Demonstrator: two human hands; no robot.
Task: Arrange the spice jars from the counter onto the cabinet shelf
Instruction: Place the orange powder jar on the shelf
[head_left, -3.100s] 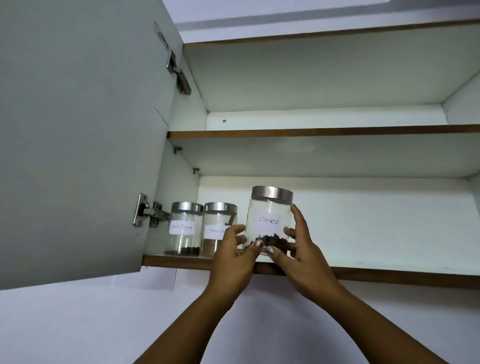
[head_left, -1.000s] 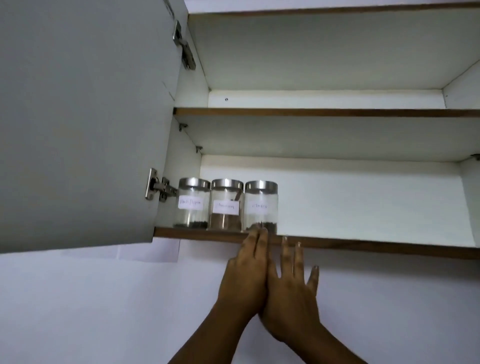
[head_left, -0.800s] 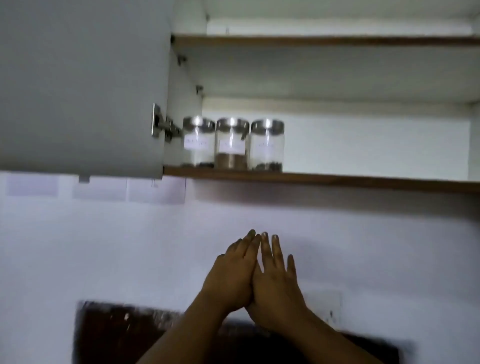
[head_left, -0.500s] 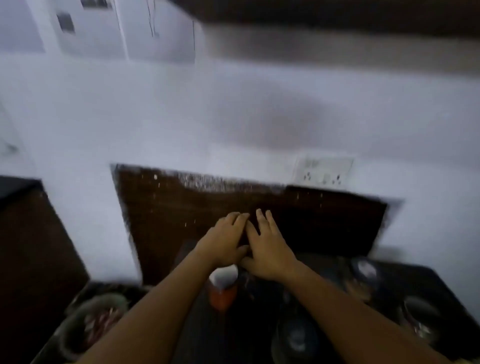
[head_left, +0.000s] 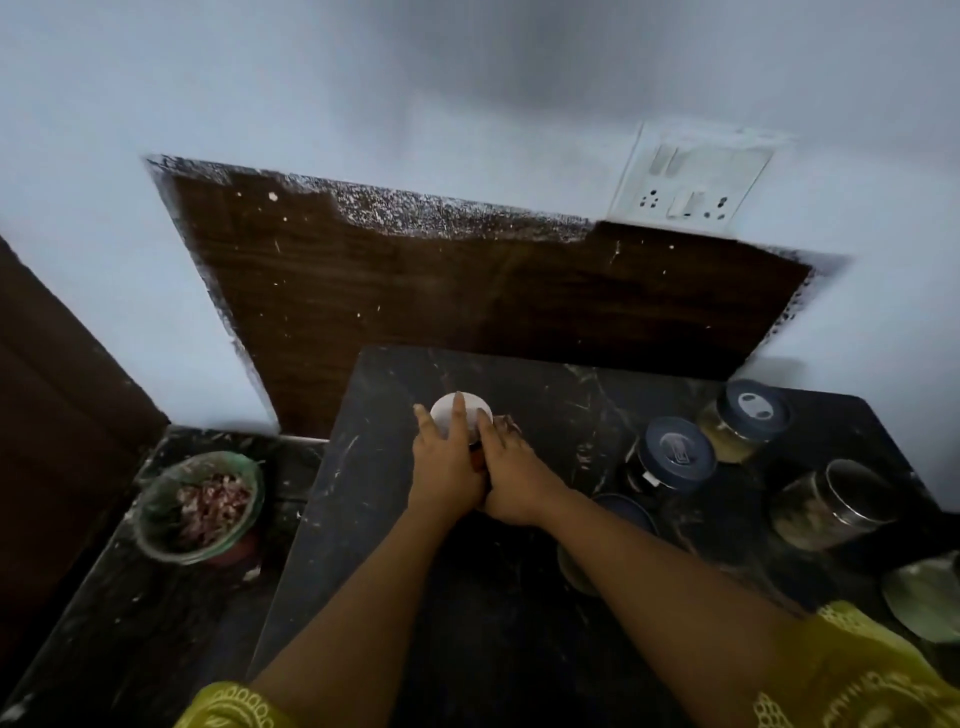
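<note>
On the black counter (head_left: 519, 379) stands a jar with a white lid (head_left: 470, 408) and reddish contents. My left hand (head_left: 444, 467) lies over its lid, the thumb along the lid's left edge. Pressed against the jar's right side is my right hand (head_left: 514, 475), fingers curled round it. The jar's body is mostly hidden by both hands. To the right stand more jars: two with blue lids (head_left: 672, 454) (head_left: 748, 413), one with a steel lid (head_left: 836, 504). The cabinet shelf is out of view.
A glass bowl of chopped reddish food (head_left: 200, 506) sits on the lower counter at the left. Another blue lid (head_left: 621, 506) shows under my right forearm. A wall socket (head_left: 691, 182) is above the brown back panel (head_left: 467, 291). A green object (head_left: 922, 600) lies at the right edge.
Both hands left the clove jar on the shelf, came down together as my view dropped to the counter, and now close on the white-lidded jar.
</note>
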